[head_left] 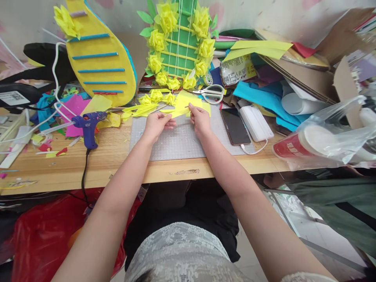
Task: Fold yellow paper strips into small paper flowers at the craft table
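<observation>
Yellow paper: a thin strip was pinched at both ends above the grey cutting mat, just in front of a larger yellow sheet.
Left hand: fingers closed on the strip's left end, thumb on top.
Right hand: fingertips closed on the right end; a thin stick seemed to show at the fingertips, too small to be sure.
Done so far, by my reading: many yellow paper flowers already ringed the green board; three more loose flowers lay on the desk beside cut yellow strips.
Left to do: this strip was still flat, not yet shaped.
Nearby: blue glue gun standing left of the mat; scissors behind the right hand; phone and white power bank to the right.
Also: a yellow panel with blue bars leaned at back left.
</observation>
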Motion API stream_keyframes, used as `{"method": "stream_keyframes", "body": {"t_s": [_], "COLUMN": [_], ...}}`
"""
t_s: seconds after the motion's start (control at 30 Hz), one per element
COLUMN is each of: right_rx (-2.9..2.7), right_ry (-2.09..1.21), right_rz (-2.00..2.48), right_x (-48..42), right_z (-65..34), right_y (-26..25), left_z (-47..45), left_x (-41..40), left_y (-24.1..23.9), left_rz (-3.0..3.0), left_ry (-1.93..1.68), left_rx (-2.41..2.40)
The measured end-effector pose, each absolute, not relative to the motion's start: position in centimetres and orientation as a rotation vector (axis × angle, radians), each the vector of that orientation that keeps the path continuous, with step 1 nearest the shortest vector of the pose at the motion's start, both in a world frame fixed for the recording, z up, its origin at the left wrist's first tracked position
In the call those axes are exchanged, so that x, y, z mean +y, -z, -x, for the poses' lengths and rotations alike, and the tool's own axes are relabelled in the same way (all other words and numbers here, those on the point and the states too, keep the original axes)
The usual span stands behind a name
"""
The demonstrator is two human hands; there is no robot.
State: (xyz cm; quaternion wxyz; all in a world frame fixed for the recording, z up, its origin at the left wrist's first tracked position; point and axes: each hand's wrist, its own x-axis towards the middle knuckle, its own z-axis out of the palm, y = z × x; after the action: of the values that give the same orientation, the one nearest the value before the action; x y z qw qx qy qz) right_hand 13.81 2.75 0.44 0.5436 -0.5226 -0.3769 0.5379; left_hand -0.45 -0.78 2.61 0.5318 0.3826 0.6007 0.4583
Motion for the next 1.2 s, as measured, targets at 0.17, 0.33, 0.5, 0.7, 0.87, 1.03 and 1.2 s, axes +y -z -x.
{"method": "stream_keyframes", "body": {"t_s": [0.17, 0.33, 0.5, 0.7, 0.87, 1.03, 1.2], "right_rx": [-0.918, -0.868, -0.858, -0.853, -0.874, -0.852, -0.870], "right_ry": [-1.238, -1.254, -1.250, -1.264, -1.264, -1.271, -1.266], "right_rz": [1.242, 1.226, 1.254, 1.253, 1.267, 1.266, 1.277], "right_x": [3.1, 3.4, 3.2, 3.2, 3.2, 3.0, 3.0], "right_z": [-14.3, -15.0, -15.0, -14.8, -14.8, -14.6, -14.5], "right_y": [-0.3, -0.4, -0.7, -0.7, -0.5, -0.8, -0.7], "left_z": [2.0, 3.1, 3.3, 3.1, 3.5, 3.4, 3.2], "left_x": [1.3, 3.8, 5.6, 6.2, 6.3, 6.2, 6.6], "left_y": [-4.8, -5.8, -4.3, -3.3, -3.7, -3.9, -3.4], "left_rz": [-0.963, -0.982, -0.965, -1.011, -0.989, -1.036, -1.156], "left_ry": [-1.076, -0.987, -0.875, -0.784, -0.792, -0.693, -0.627], "left_rx": [1.484, 1.553, 1.618, 1.677, 1.590, 1.672, 1.809]}}
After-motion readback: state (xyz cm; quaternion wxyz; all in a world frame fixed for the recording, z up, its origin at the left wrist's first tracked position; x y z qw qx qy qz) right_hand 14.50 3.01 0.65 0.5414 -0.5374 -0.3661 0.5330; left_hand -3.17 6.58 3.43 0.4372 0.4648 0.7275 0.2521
